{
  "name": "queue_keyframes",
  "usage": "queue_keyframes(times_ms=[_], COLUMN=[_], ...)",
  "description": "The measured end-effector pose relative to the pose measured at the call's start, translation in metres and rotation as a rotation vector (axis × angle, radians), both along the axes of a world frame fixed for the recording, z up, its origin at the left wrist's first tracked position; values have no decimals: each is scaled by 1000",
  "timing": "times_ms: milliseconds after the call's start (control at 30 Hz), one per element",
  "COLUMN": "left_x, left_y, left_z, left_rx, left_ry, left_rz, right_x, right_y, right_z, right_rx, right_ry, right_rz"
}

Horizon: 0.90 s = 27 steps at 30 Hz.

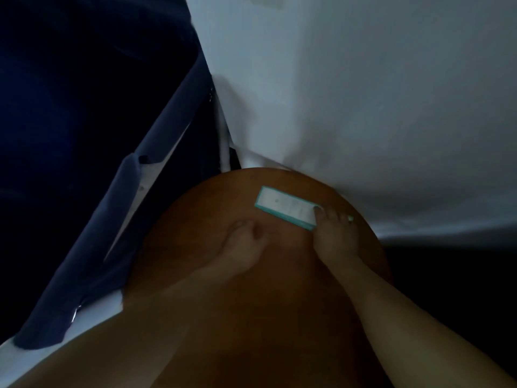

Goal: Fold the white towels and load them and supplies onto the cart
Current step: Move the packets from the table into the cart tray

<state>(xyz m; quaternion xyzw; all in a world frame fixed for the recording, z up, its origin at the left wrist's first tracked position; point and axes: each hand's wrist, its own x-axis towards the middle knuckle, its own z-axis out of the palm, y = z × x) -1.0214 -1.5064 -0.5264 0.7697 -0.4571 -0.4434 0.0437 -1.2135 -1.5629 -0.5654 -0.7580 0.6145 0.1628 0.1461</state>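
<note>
Packet, white with teal edges, presumably one of the supplies: lies flat on round wooden table, towards the far rim, long axis slanting down to the right.

Head view, very dim.
- Right hand reaches forward over the table; fingertips lie on the packet's near right end. Fingers look fairly straight. Thumb not made out, so whether the hand pinches the packet or only touches it cannot be told.
- Left hand rests on the wood, left of the packet and apart from it, fingers loosely curled, holding nothing.
- White cloth fills the upper right and hangs or lies past the table's far edge. Towel or sheet: undecided.
- Dark blue fabric takes the left side, a white strip along its lower edge.
- Cart not in view.

Step, as judged: gathering supplies rather than folding; the packet is about to be picked up. Next move calls for a firm pinch on the packet's end, since it lies flat and thin, perhaps after sliding it towards the rim, then a carry to the cart, wherever that stands.
</note>
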Motion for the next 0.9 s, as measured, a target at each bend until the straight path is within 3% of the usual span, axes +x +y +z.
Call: queue_keyframes(times_ms=[200, 333, 400, 567, 667, 767, 900], left_x=[1, 9, 11, 12, 17, 27, 38], left_y=[2, 6, 6, 6, 12, 20, 31], left_z=[-1, 1, 5, 18, 21, 18, 8], left_rx=[-29, -53, -63, -78, -31, -36, 0], left_ry=[5, 70, 209, 699, 785, 767, 708], left_rz=[13, 116, 248, 579, 621, 646, 668], right_x=[2, 8, 18, 47, 59, 60, 39], right_y=[14, 22, 28, 51, 59, 59, 47], right_z=[2, 19, 27, 41, 38, 27, 12], right_rx=[-136, -177, -176, 168, 344, 313, -10], right_ry=[26, -159, -375, -881, -1014, -906, -389], right_rz=[106, 15, -134, -452, -612, -586, -310])
